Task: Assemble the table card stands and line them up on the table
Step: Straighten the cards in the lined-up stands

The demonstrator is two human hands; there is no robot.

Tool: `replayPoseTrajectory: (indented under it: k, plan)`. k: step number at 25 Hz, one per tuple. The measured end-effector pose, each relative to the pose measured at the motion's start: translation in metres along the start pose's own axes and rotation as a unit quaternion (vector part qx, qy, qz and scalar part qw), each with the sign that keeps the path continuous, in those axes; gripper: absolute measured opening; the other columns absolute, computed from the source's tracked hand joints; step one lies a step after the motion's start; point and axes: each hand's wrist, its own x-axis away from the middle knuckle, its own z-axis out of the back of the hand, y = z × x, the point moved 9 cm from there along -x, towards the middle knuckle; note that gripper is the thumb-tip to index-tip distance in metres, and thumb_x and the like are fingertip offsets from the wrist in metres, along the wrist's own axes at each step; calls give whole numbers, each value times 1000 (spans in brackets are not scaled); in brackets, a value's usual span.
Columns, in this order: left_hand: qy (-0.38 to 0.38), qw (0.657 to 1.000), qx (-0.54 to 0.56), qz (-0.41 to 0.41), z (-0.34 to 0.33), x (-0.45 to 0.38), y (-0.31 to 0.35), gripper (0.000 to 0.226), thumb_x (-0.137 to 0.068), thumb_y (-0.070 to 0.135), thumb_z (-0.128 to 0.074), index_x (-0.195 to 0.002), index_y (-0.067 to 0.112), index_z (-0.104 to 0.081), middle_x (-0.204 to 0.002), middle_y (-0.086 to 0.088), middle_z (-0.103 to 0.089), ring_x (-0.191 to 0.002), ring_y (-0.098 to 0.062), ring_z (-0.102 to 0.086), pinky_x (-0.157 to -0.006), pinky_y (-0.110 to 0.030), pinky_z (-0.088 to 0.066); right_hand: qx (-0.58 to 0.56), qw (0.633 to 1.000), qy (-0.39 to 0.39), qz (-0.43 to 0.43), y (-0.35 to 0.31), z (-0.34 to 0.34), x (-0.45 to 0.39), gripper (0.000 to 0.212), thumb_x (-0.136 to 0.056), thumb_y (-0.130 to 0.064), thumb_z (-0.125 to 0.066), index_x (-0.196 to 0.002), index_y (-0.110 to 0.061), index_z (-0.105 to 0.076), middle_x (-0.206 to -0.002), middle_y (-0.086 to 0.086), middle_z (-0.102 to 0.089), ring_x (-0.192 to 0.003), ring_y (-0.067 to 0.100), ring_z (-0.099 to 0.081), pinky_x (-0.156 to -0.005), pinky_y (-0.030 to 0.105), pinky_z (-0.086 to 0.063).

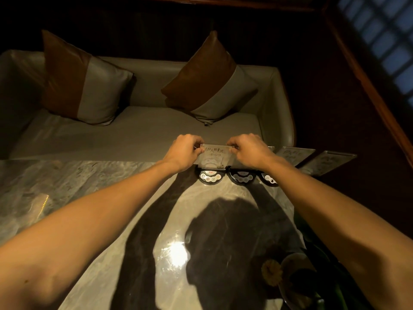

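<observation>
Head view: left hand [182, 153] and right hand [250, 151] pinch the clear card panel [215, 155] by its top corners at 12 o'clock over the leftmost black base [209, 176]; uneven push could cock it, miss the slot, or bump neighbouring stands [295, 155].

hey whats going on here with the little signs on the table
A person is gripping a clear acrylic table card by its top corners, left hand on one side and right hand on the other, over a dark round base at the far edge of the marble table. To its right, two more bases and two more card stands sit in a row. A cushioned sofa lies beyond.
</observation>
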Motion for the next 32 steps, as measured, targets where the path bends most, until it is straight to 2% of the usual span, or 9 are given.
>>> replayPoseTrajectory:
  k: [4,10,14,19,22,27,32]
  plan:
    - [1,1000,-3,-2,1,0,1,24,-96,20,-66,-116,10,-72,-109,-8,-75,-97,-20,-69,-82,-30,-52,2,1000,0,7,-2,2,0,24,-98,-21,-59,-119,-23,-72,-116,4,-75,-110,27,-66,-98,48,-50]
    - [2,1000,-13,-21,2,1,5,17,-95,19,-66,-108,11,-74,-105,-8,-76,-97,-23,-70,-79,-31,-51,0,1000,3,9,-2,2,2,24,-99,-22,-59,-120,-21,-71,-115,5,-75,-108,26,-67,-96,46,-53]
    - [0,999,-20,-30,3,1,7,18,-96,17,-65,-110,10,-73,-107,-8,-75,-99,-23,-69,-80,-30,-49,2,1000,0,8,-2,4,2,24,-99,-22,-59,-119,-22,-71,-112,5,-75,-105,26,-67,-91,43,-55]
    - [0,999,-22,-30,2,2,5,16,-95,18,-65,-106,11,-74,-104,-7,-76,-98,-23,-69,-78,-30,-49,23,1000,5,13,-5,2,3,24,-99,-22,-57,-119,-22,-72,-112,8,-75,-106,30,-66,-94,46,-52]
    - [0,999,-20,-32,3,4,6,14,-95,19,-66,-103,11,-74,-102,-7,-76,-96,-23,-70,-78,-31,-49,24,1000,9,16,-6,4,3,25,-100,-21,-57,-120,-21,-71,-113,7,-75,-107,29,-66,-94,41,-50]
    - [-9,1000,-3,-7,2,3,0,16,-95,19,-66,-108,12,-73,-107,-8,-75,-99,-23,-69,-81,-32,-51,18,1000,6,13,-8,2,2,25,-100,-22,-57,-120,-21,-71,-114,9,-74,-109,31,-66,-95,46,-52]
    - [-16,1000,4,-10,0,-1,-1,20,-97,18,-64,-114,11,-72,-111,-9,-74,-102,-22,-68,-80,-27,-47,5,1000,9,5,-7,5,0,25,-100,-20,-58,-122,-19,-70,-116,7,-74,-110,28,-65,-93,40,-52]
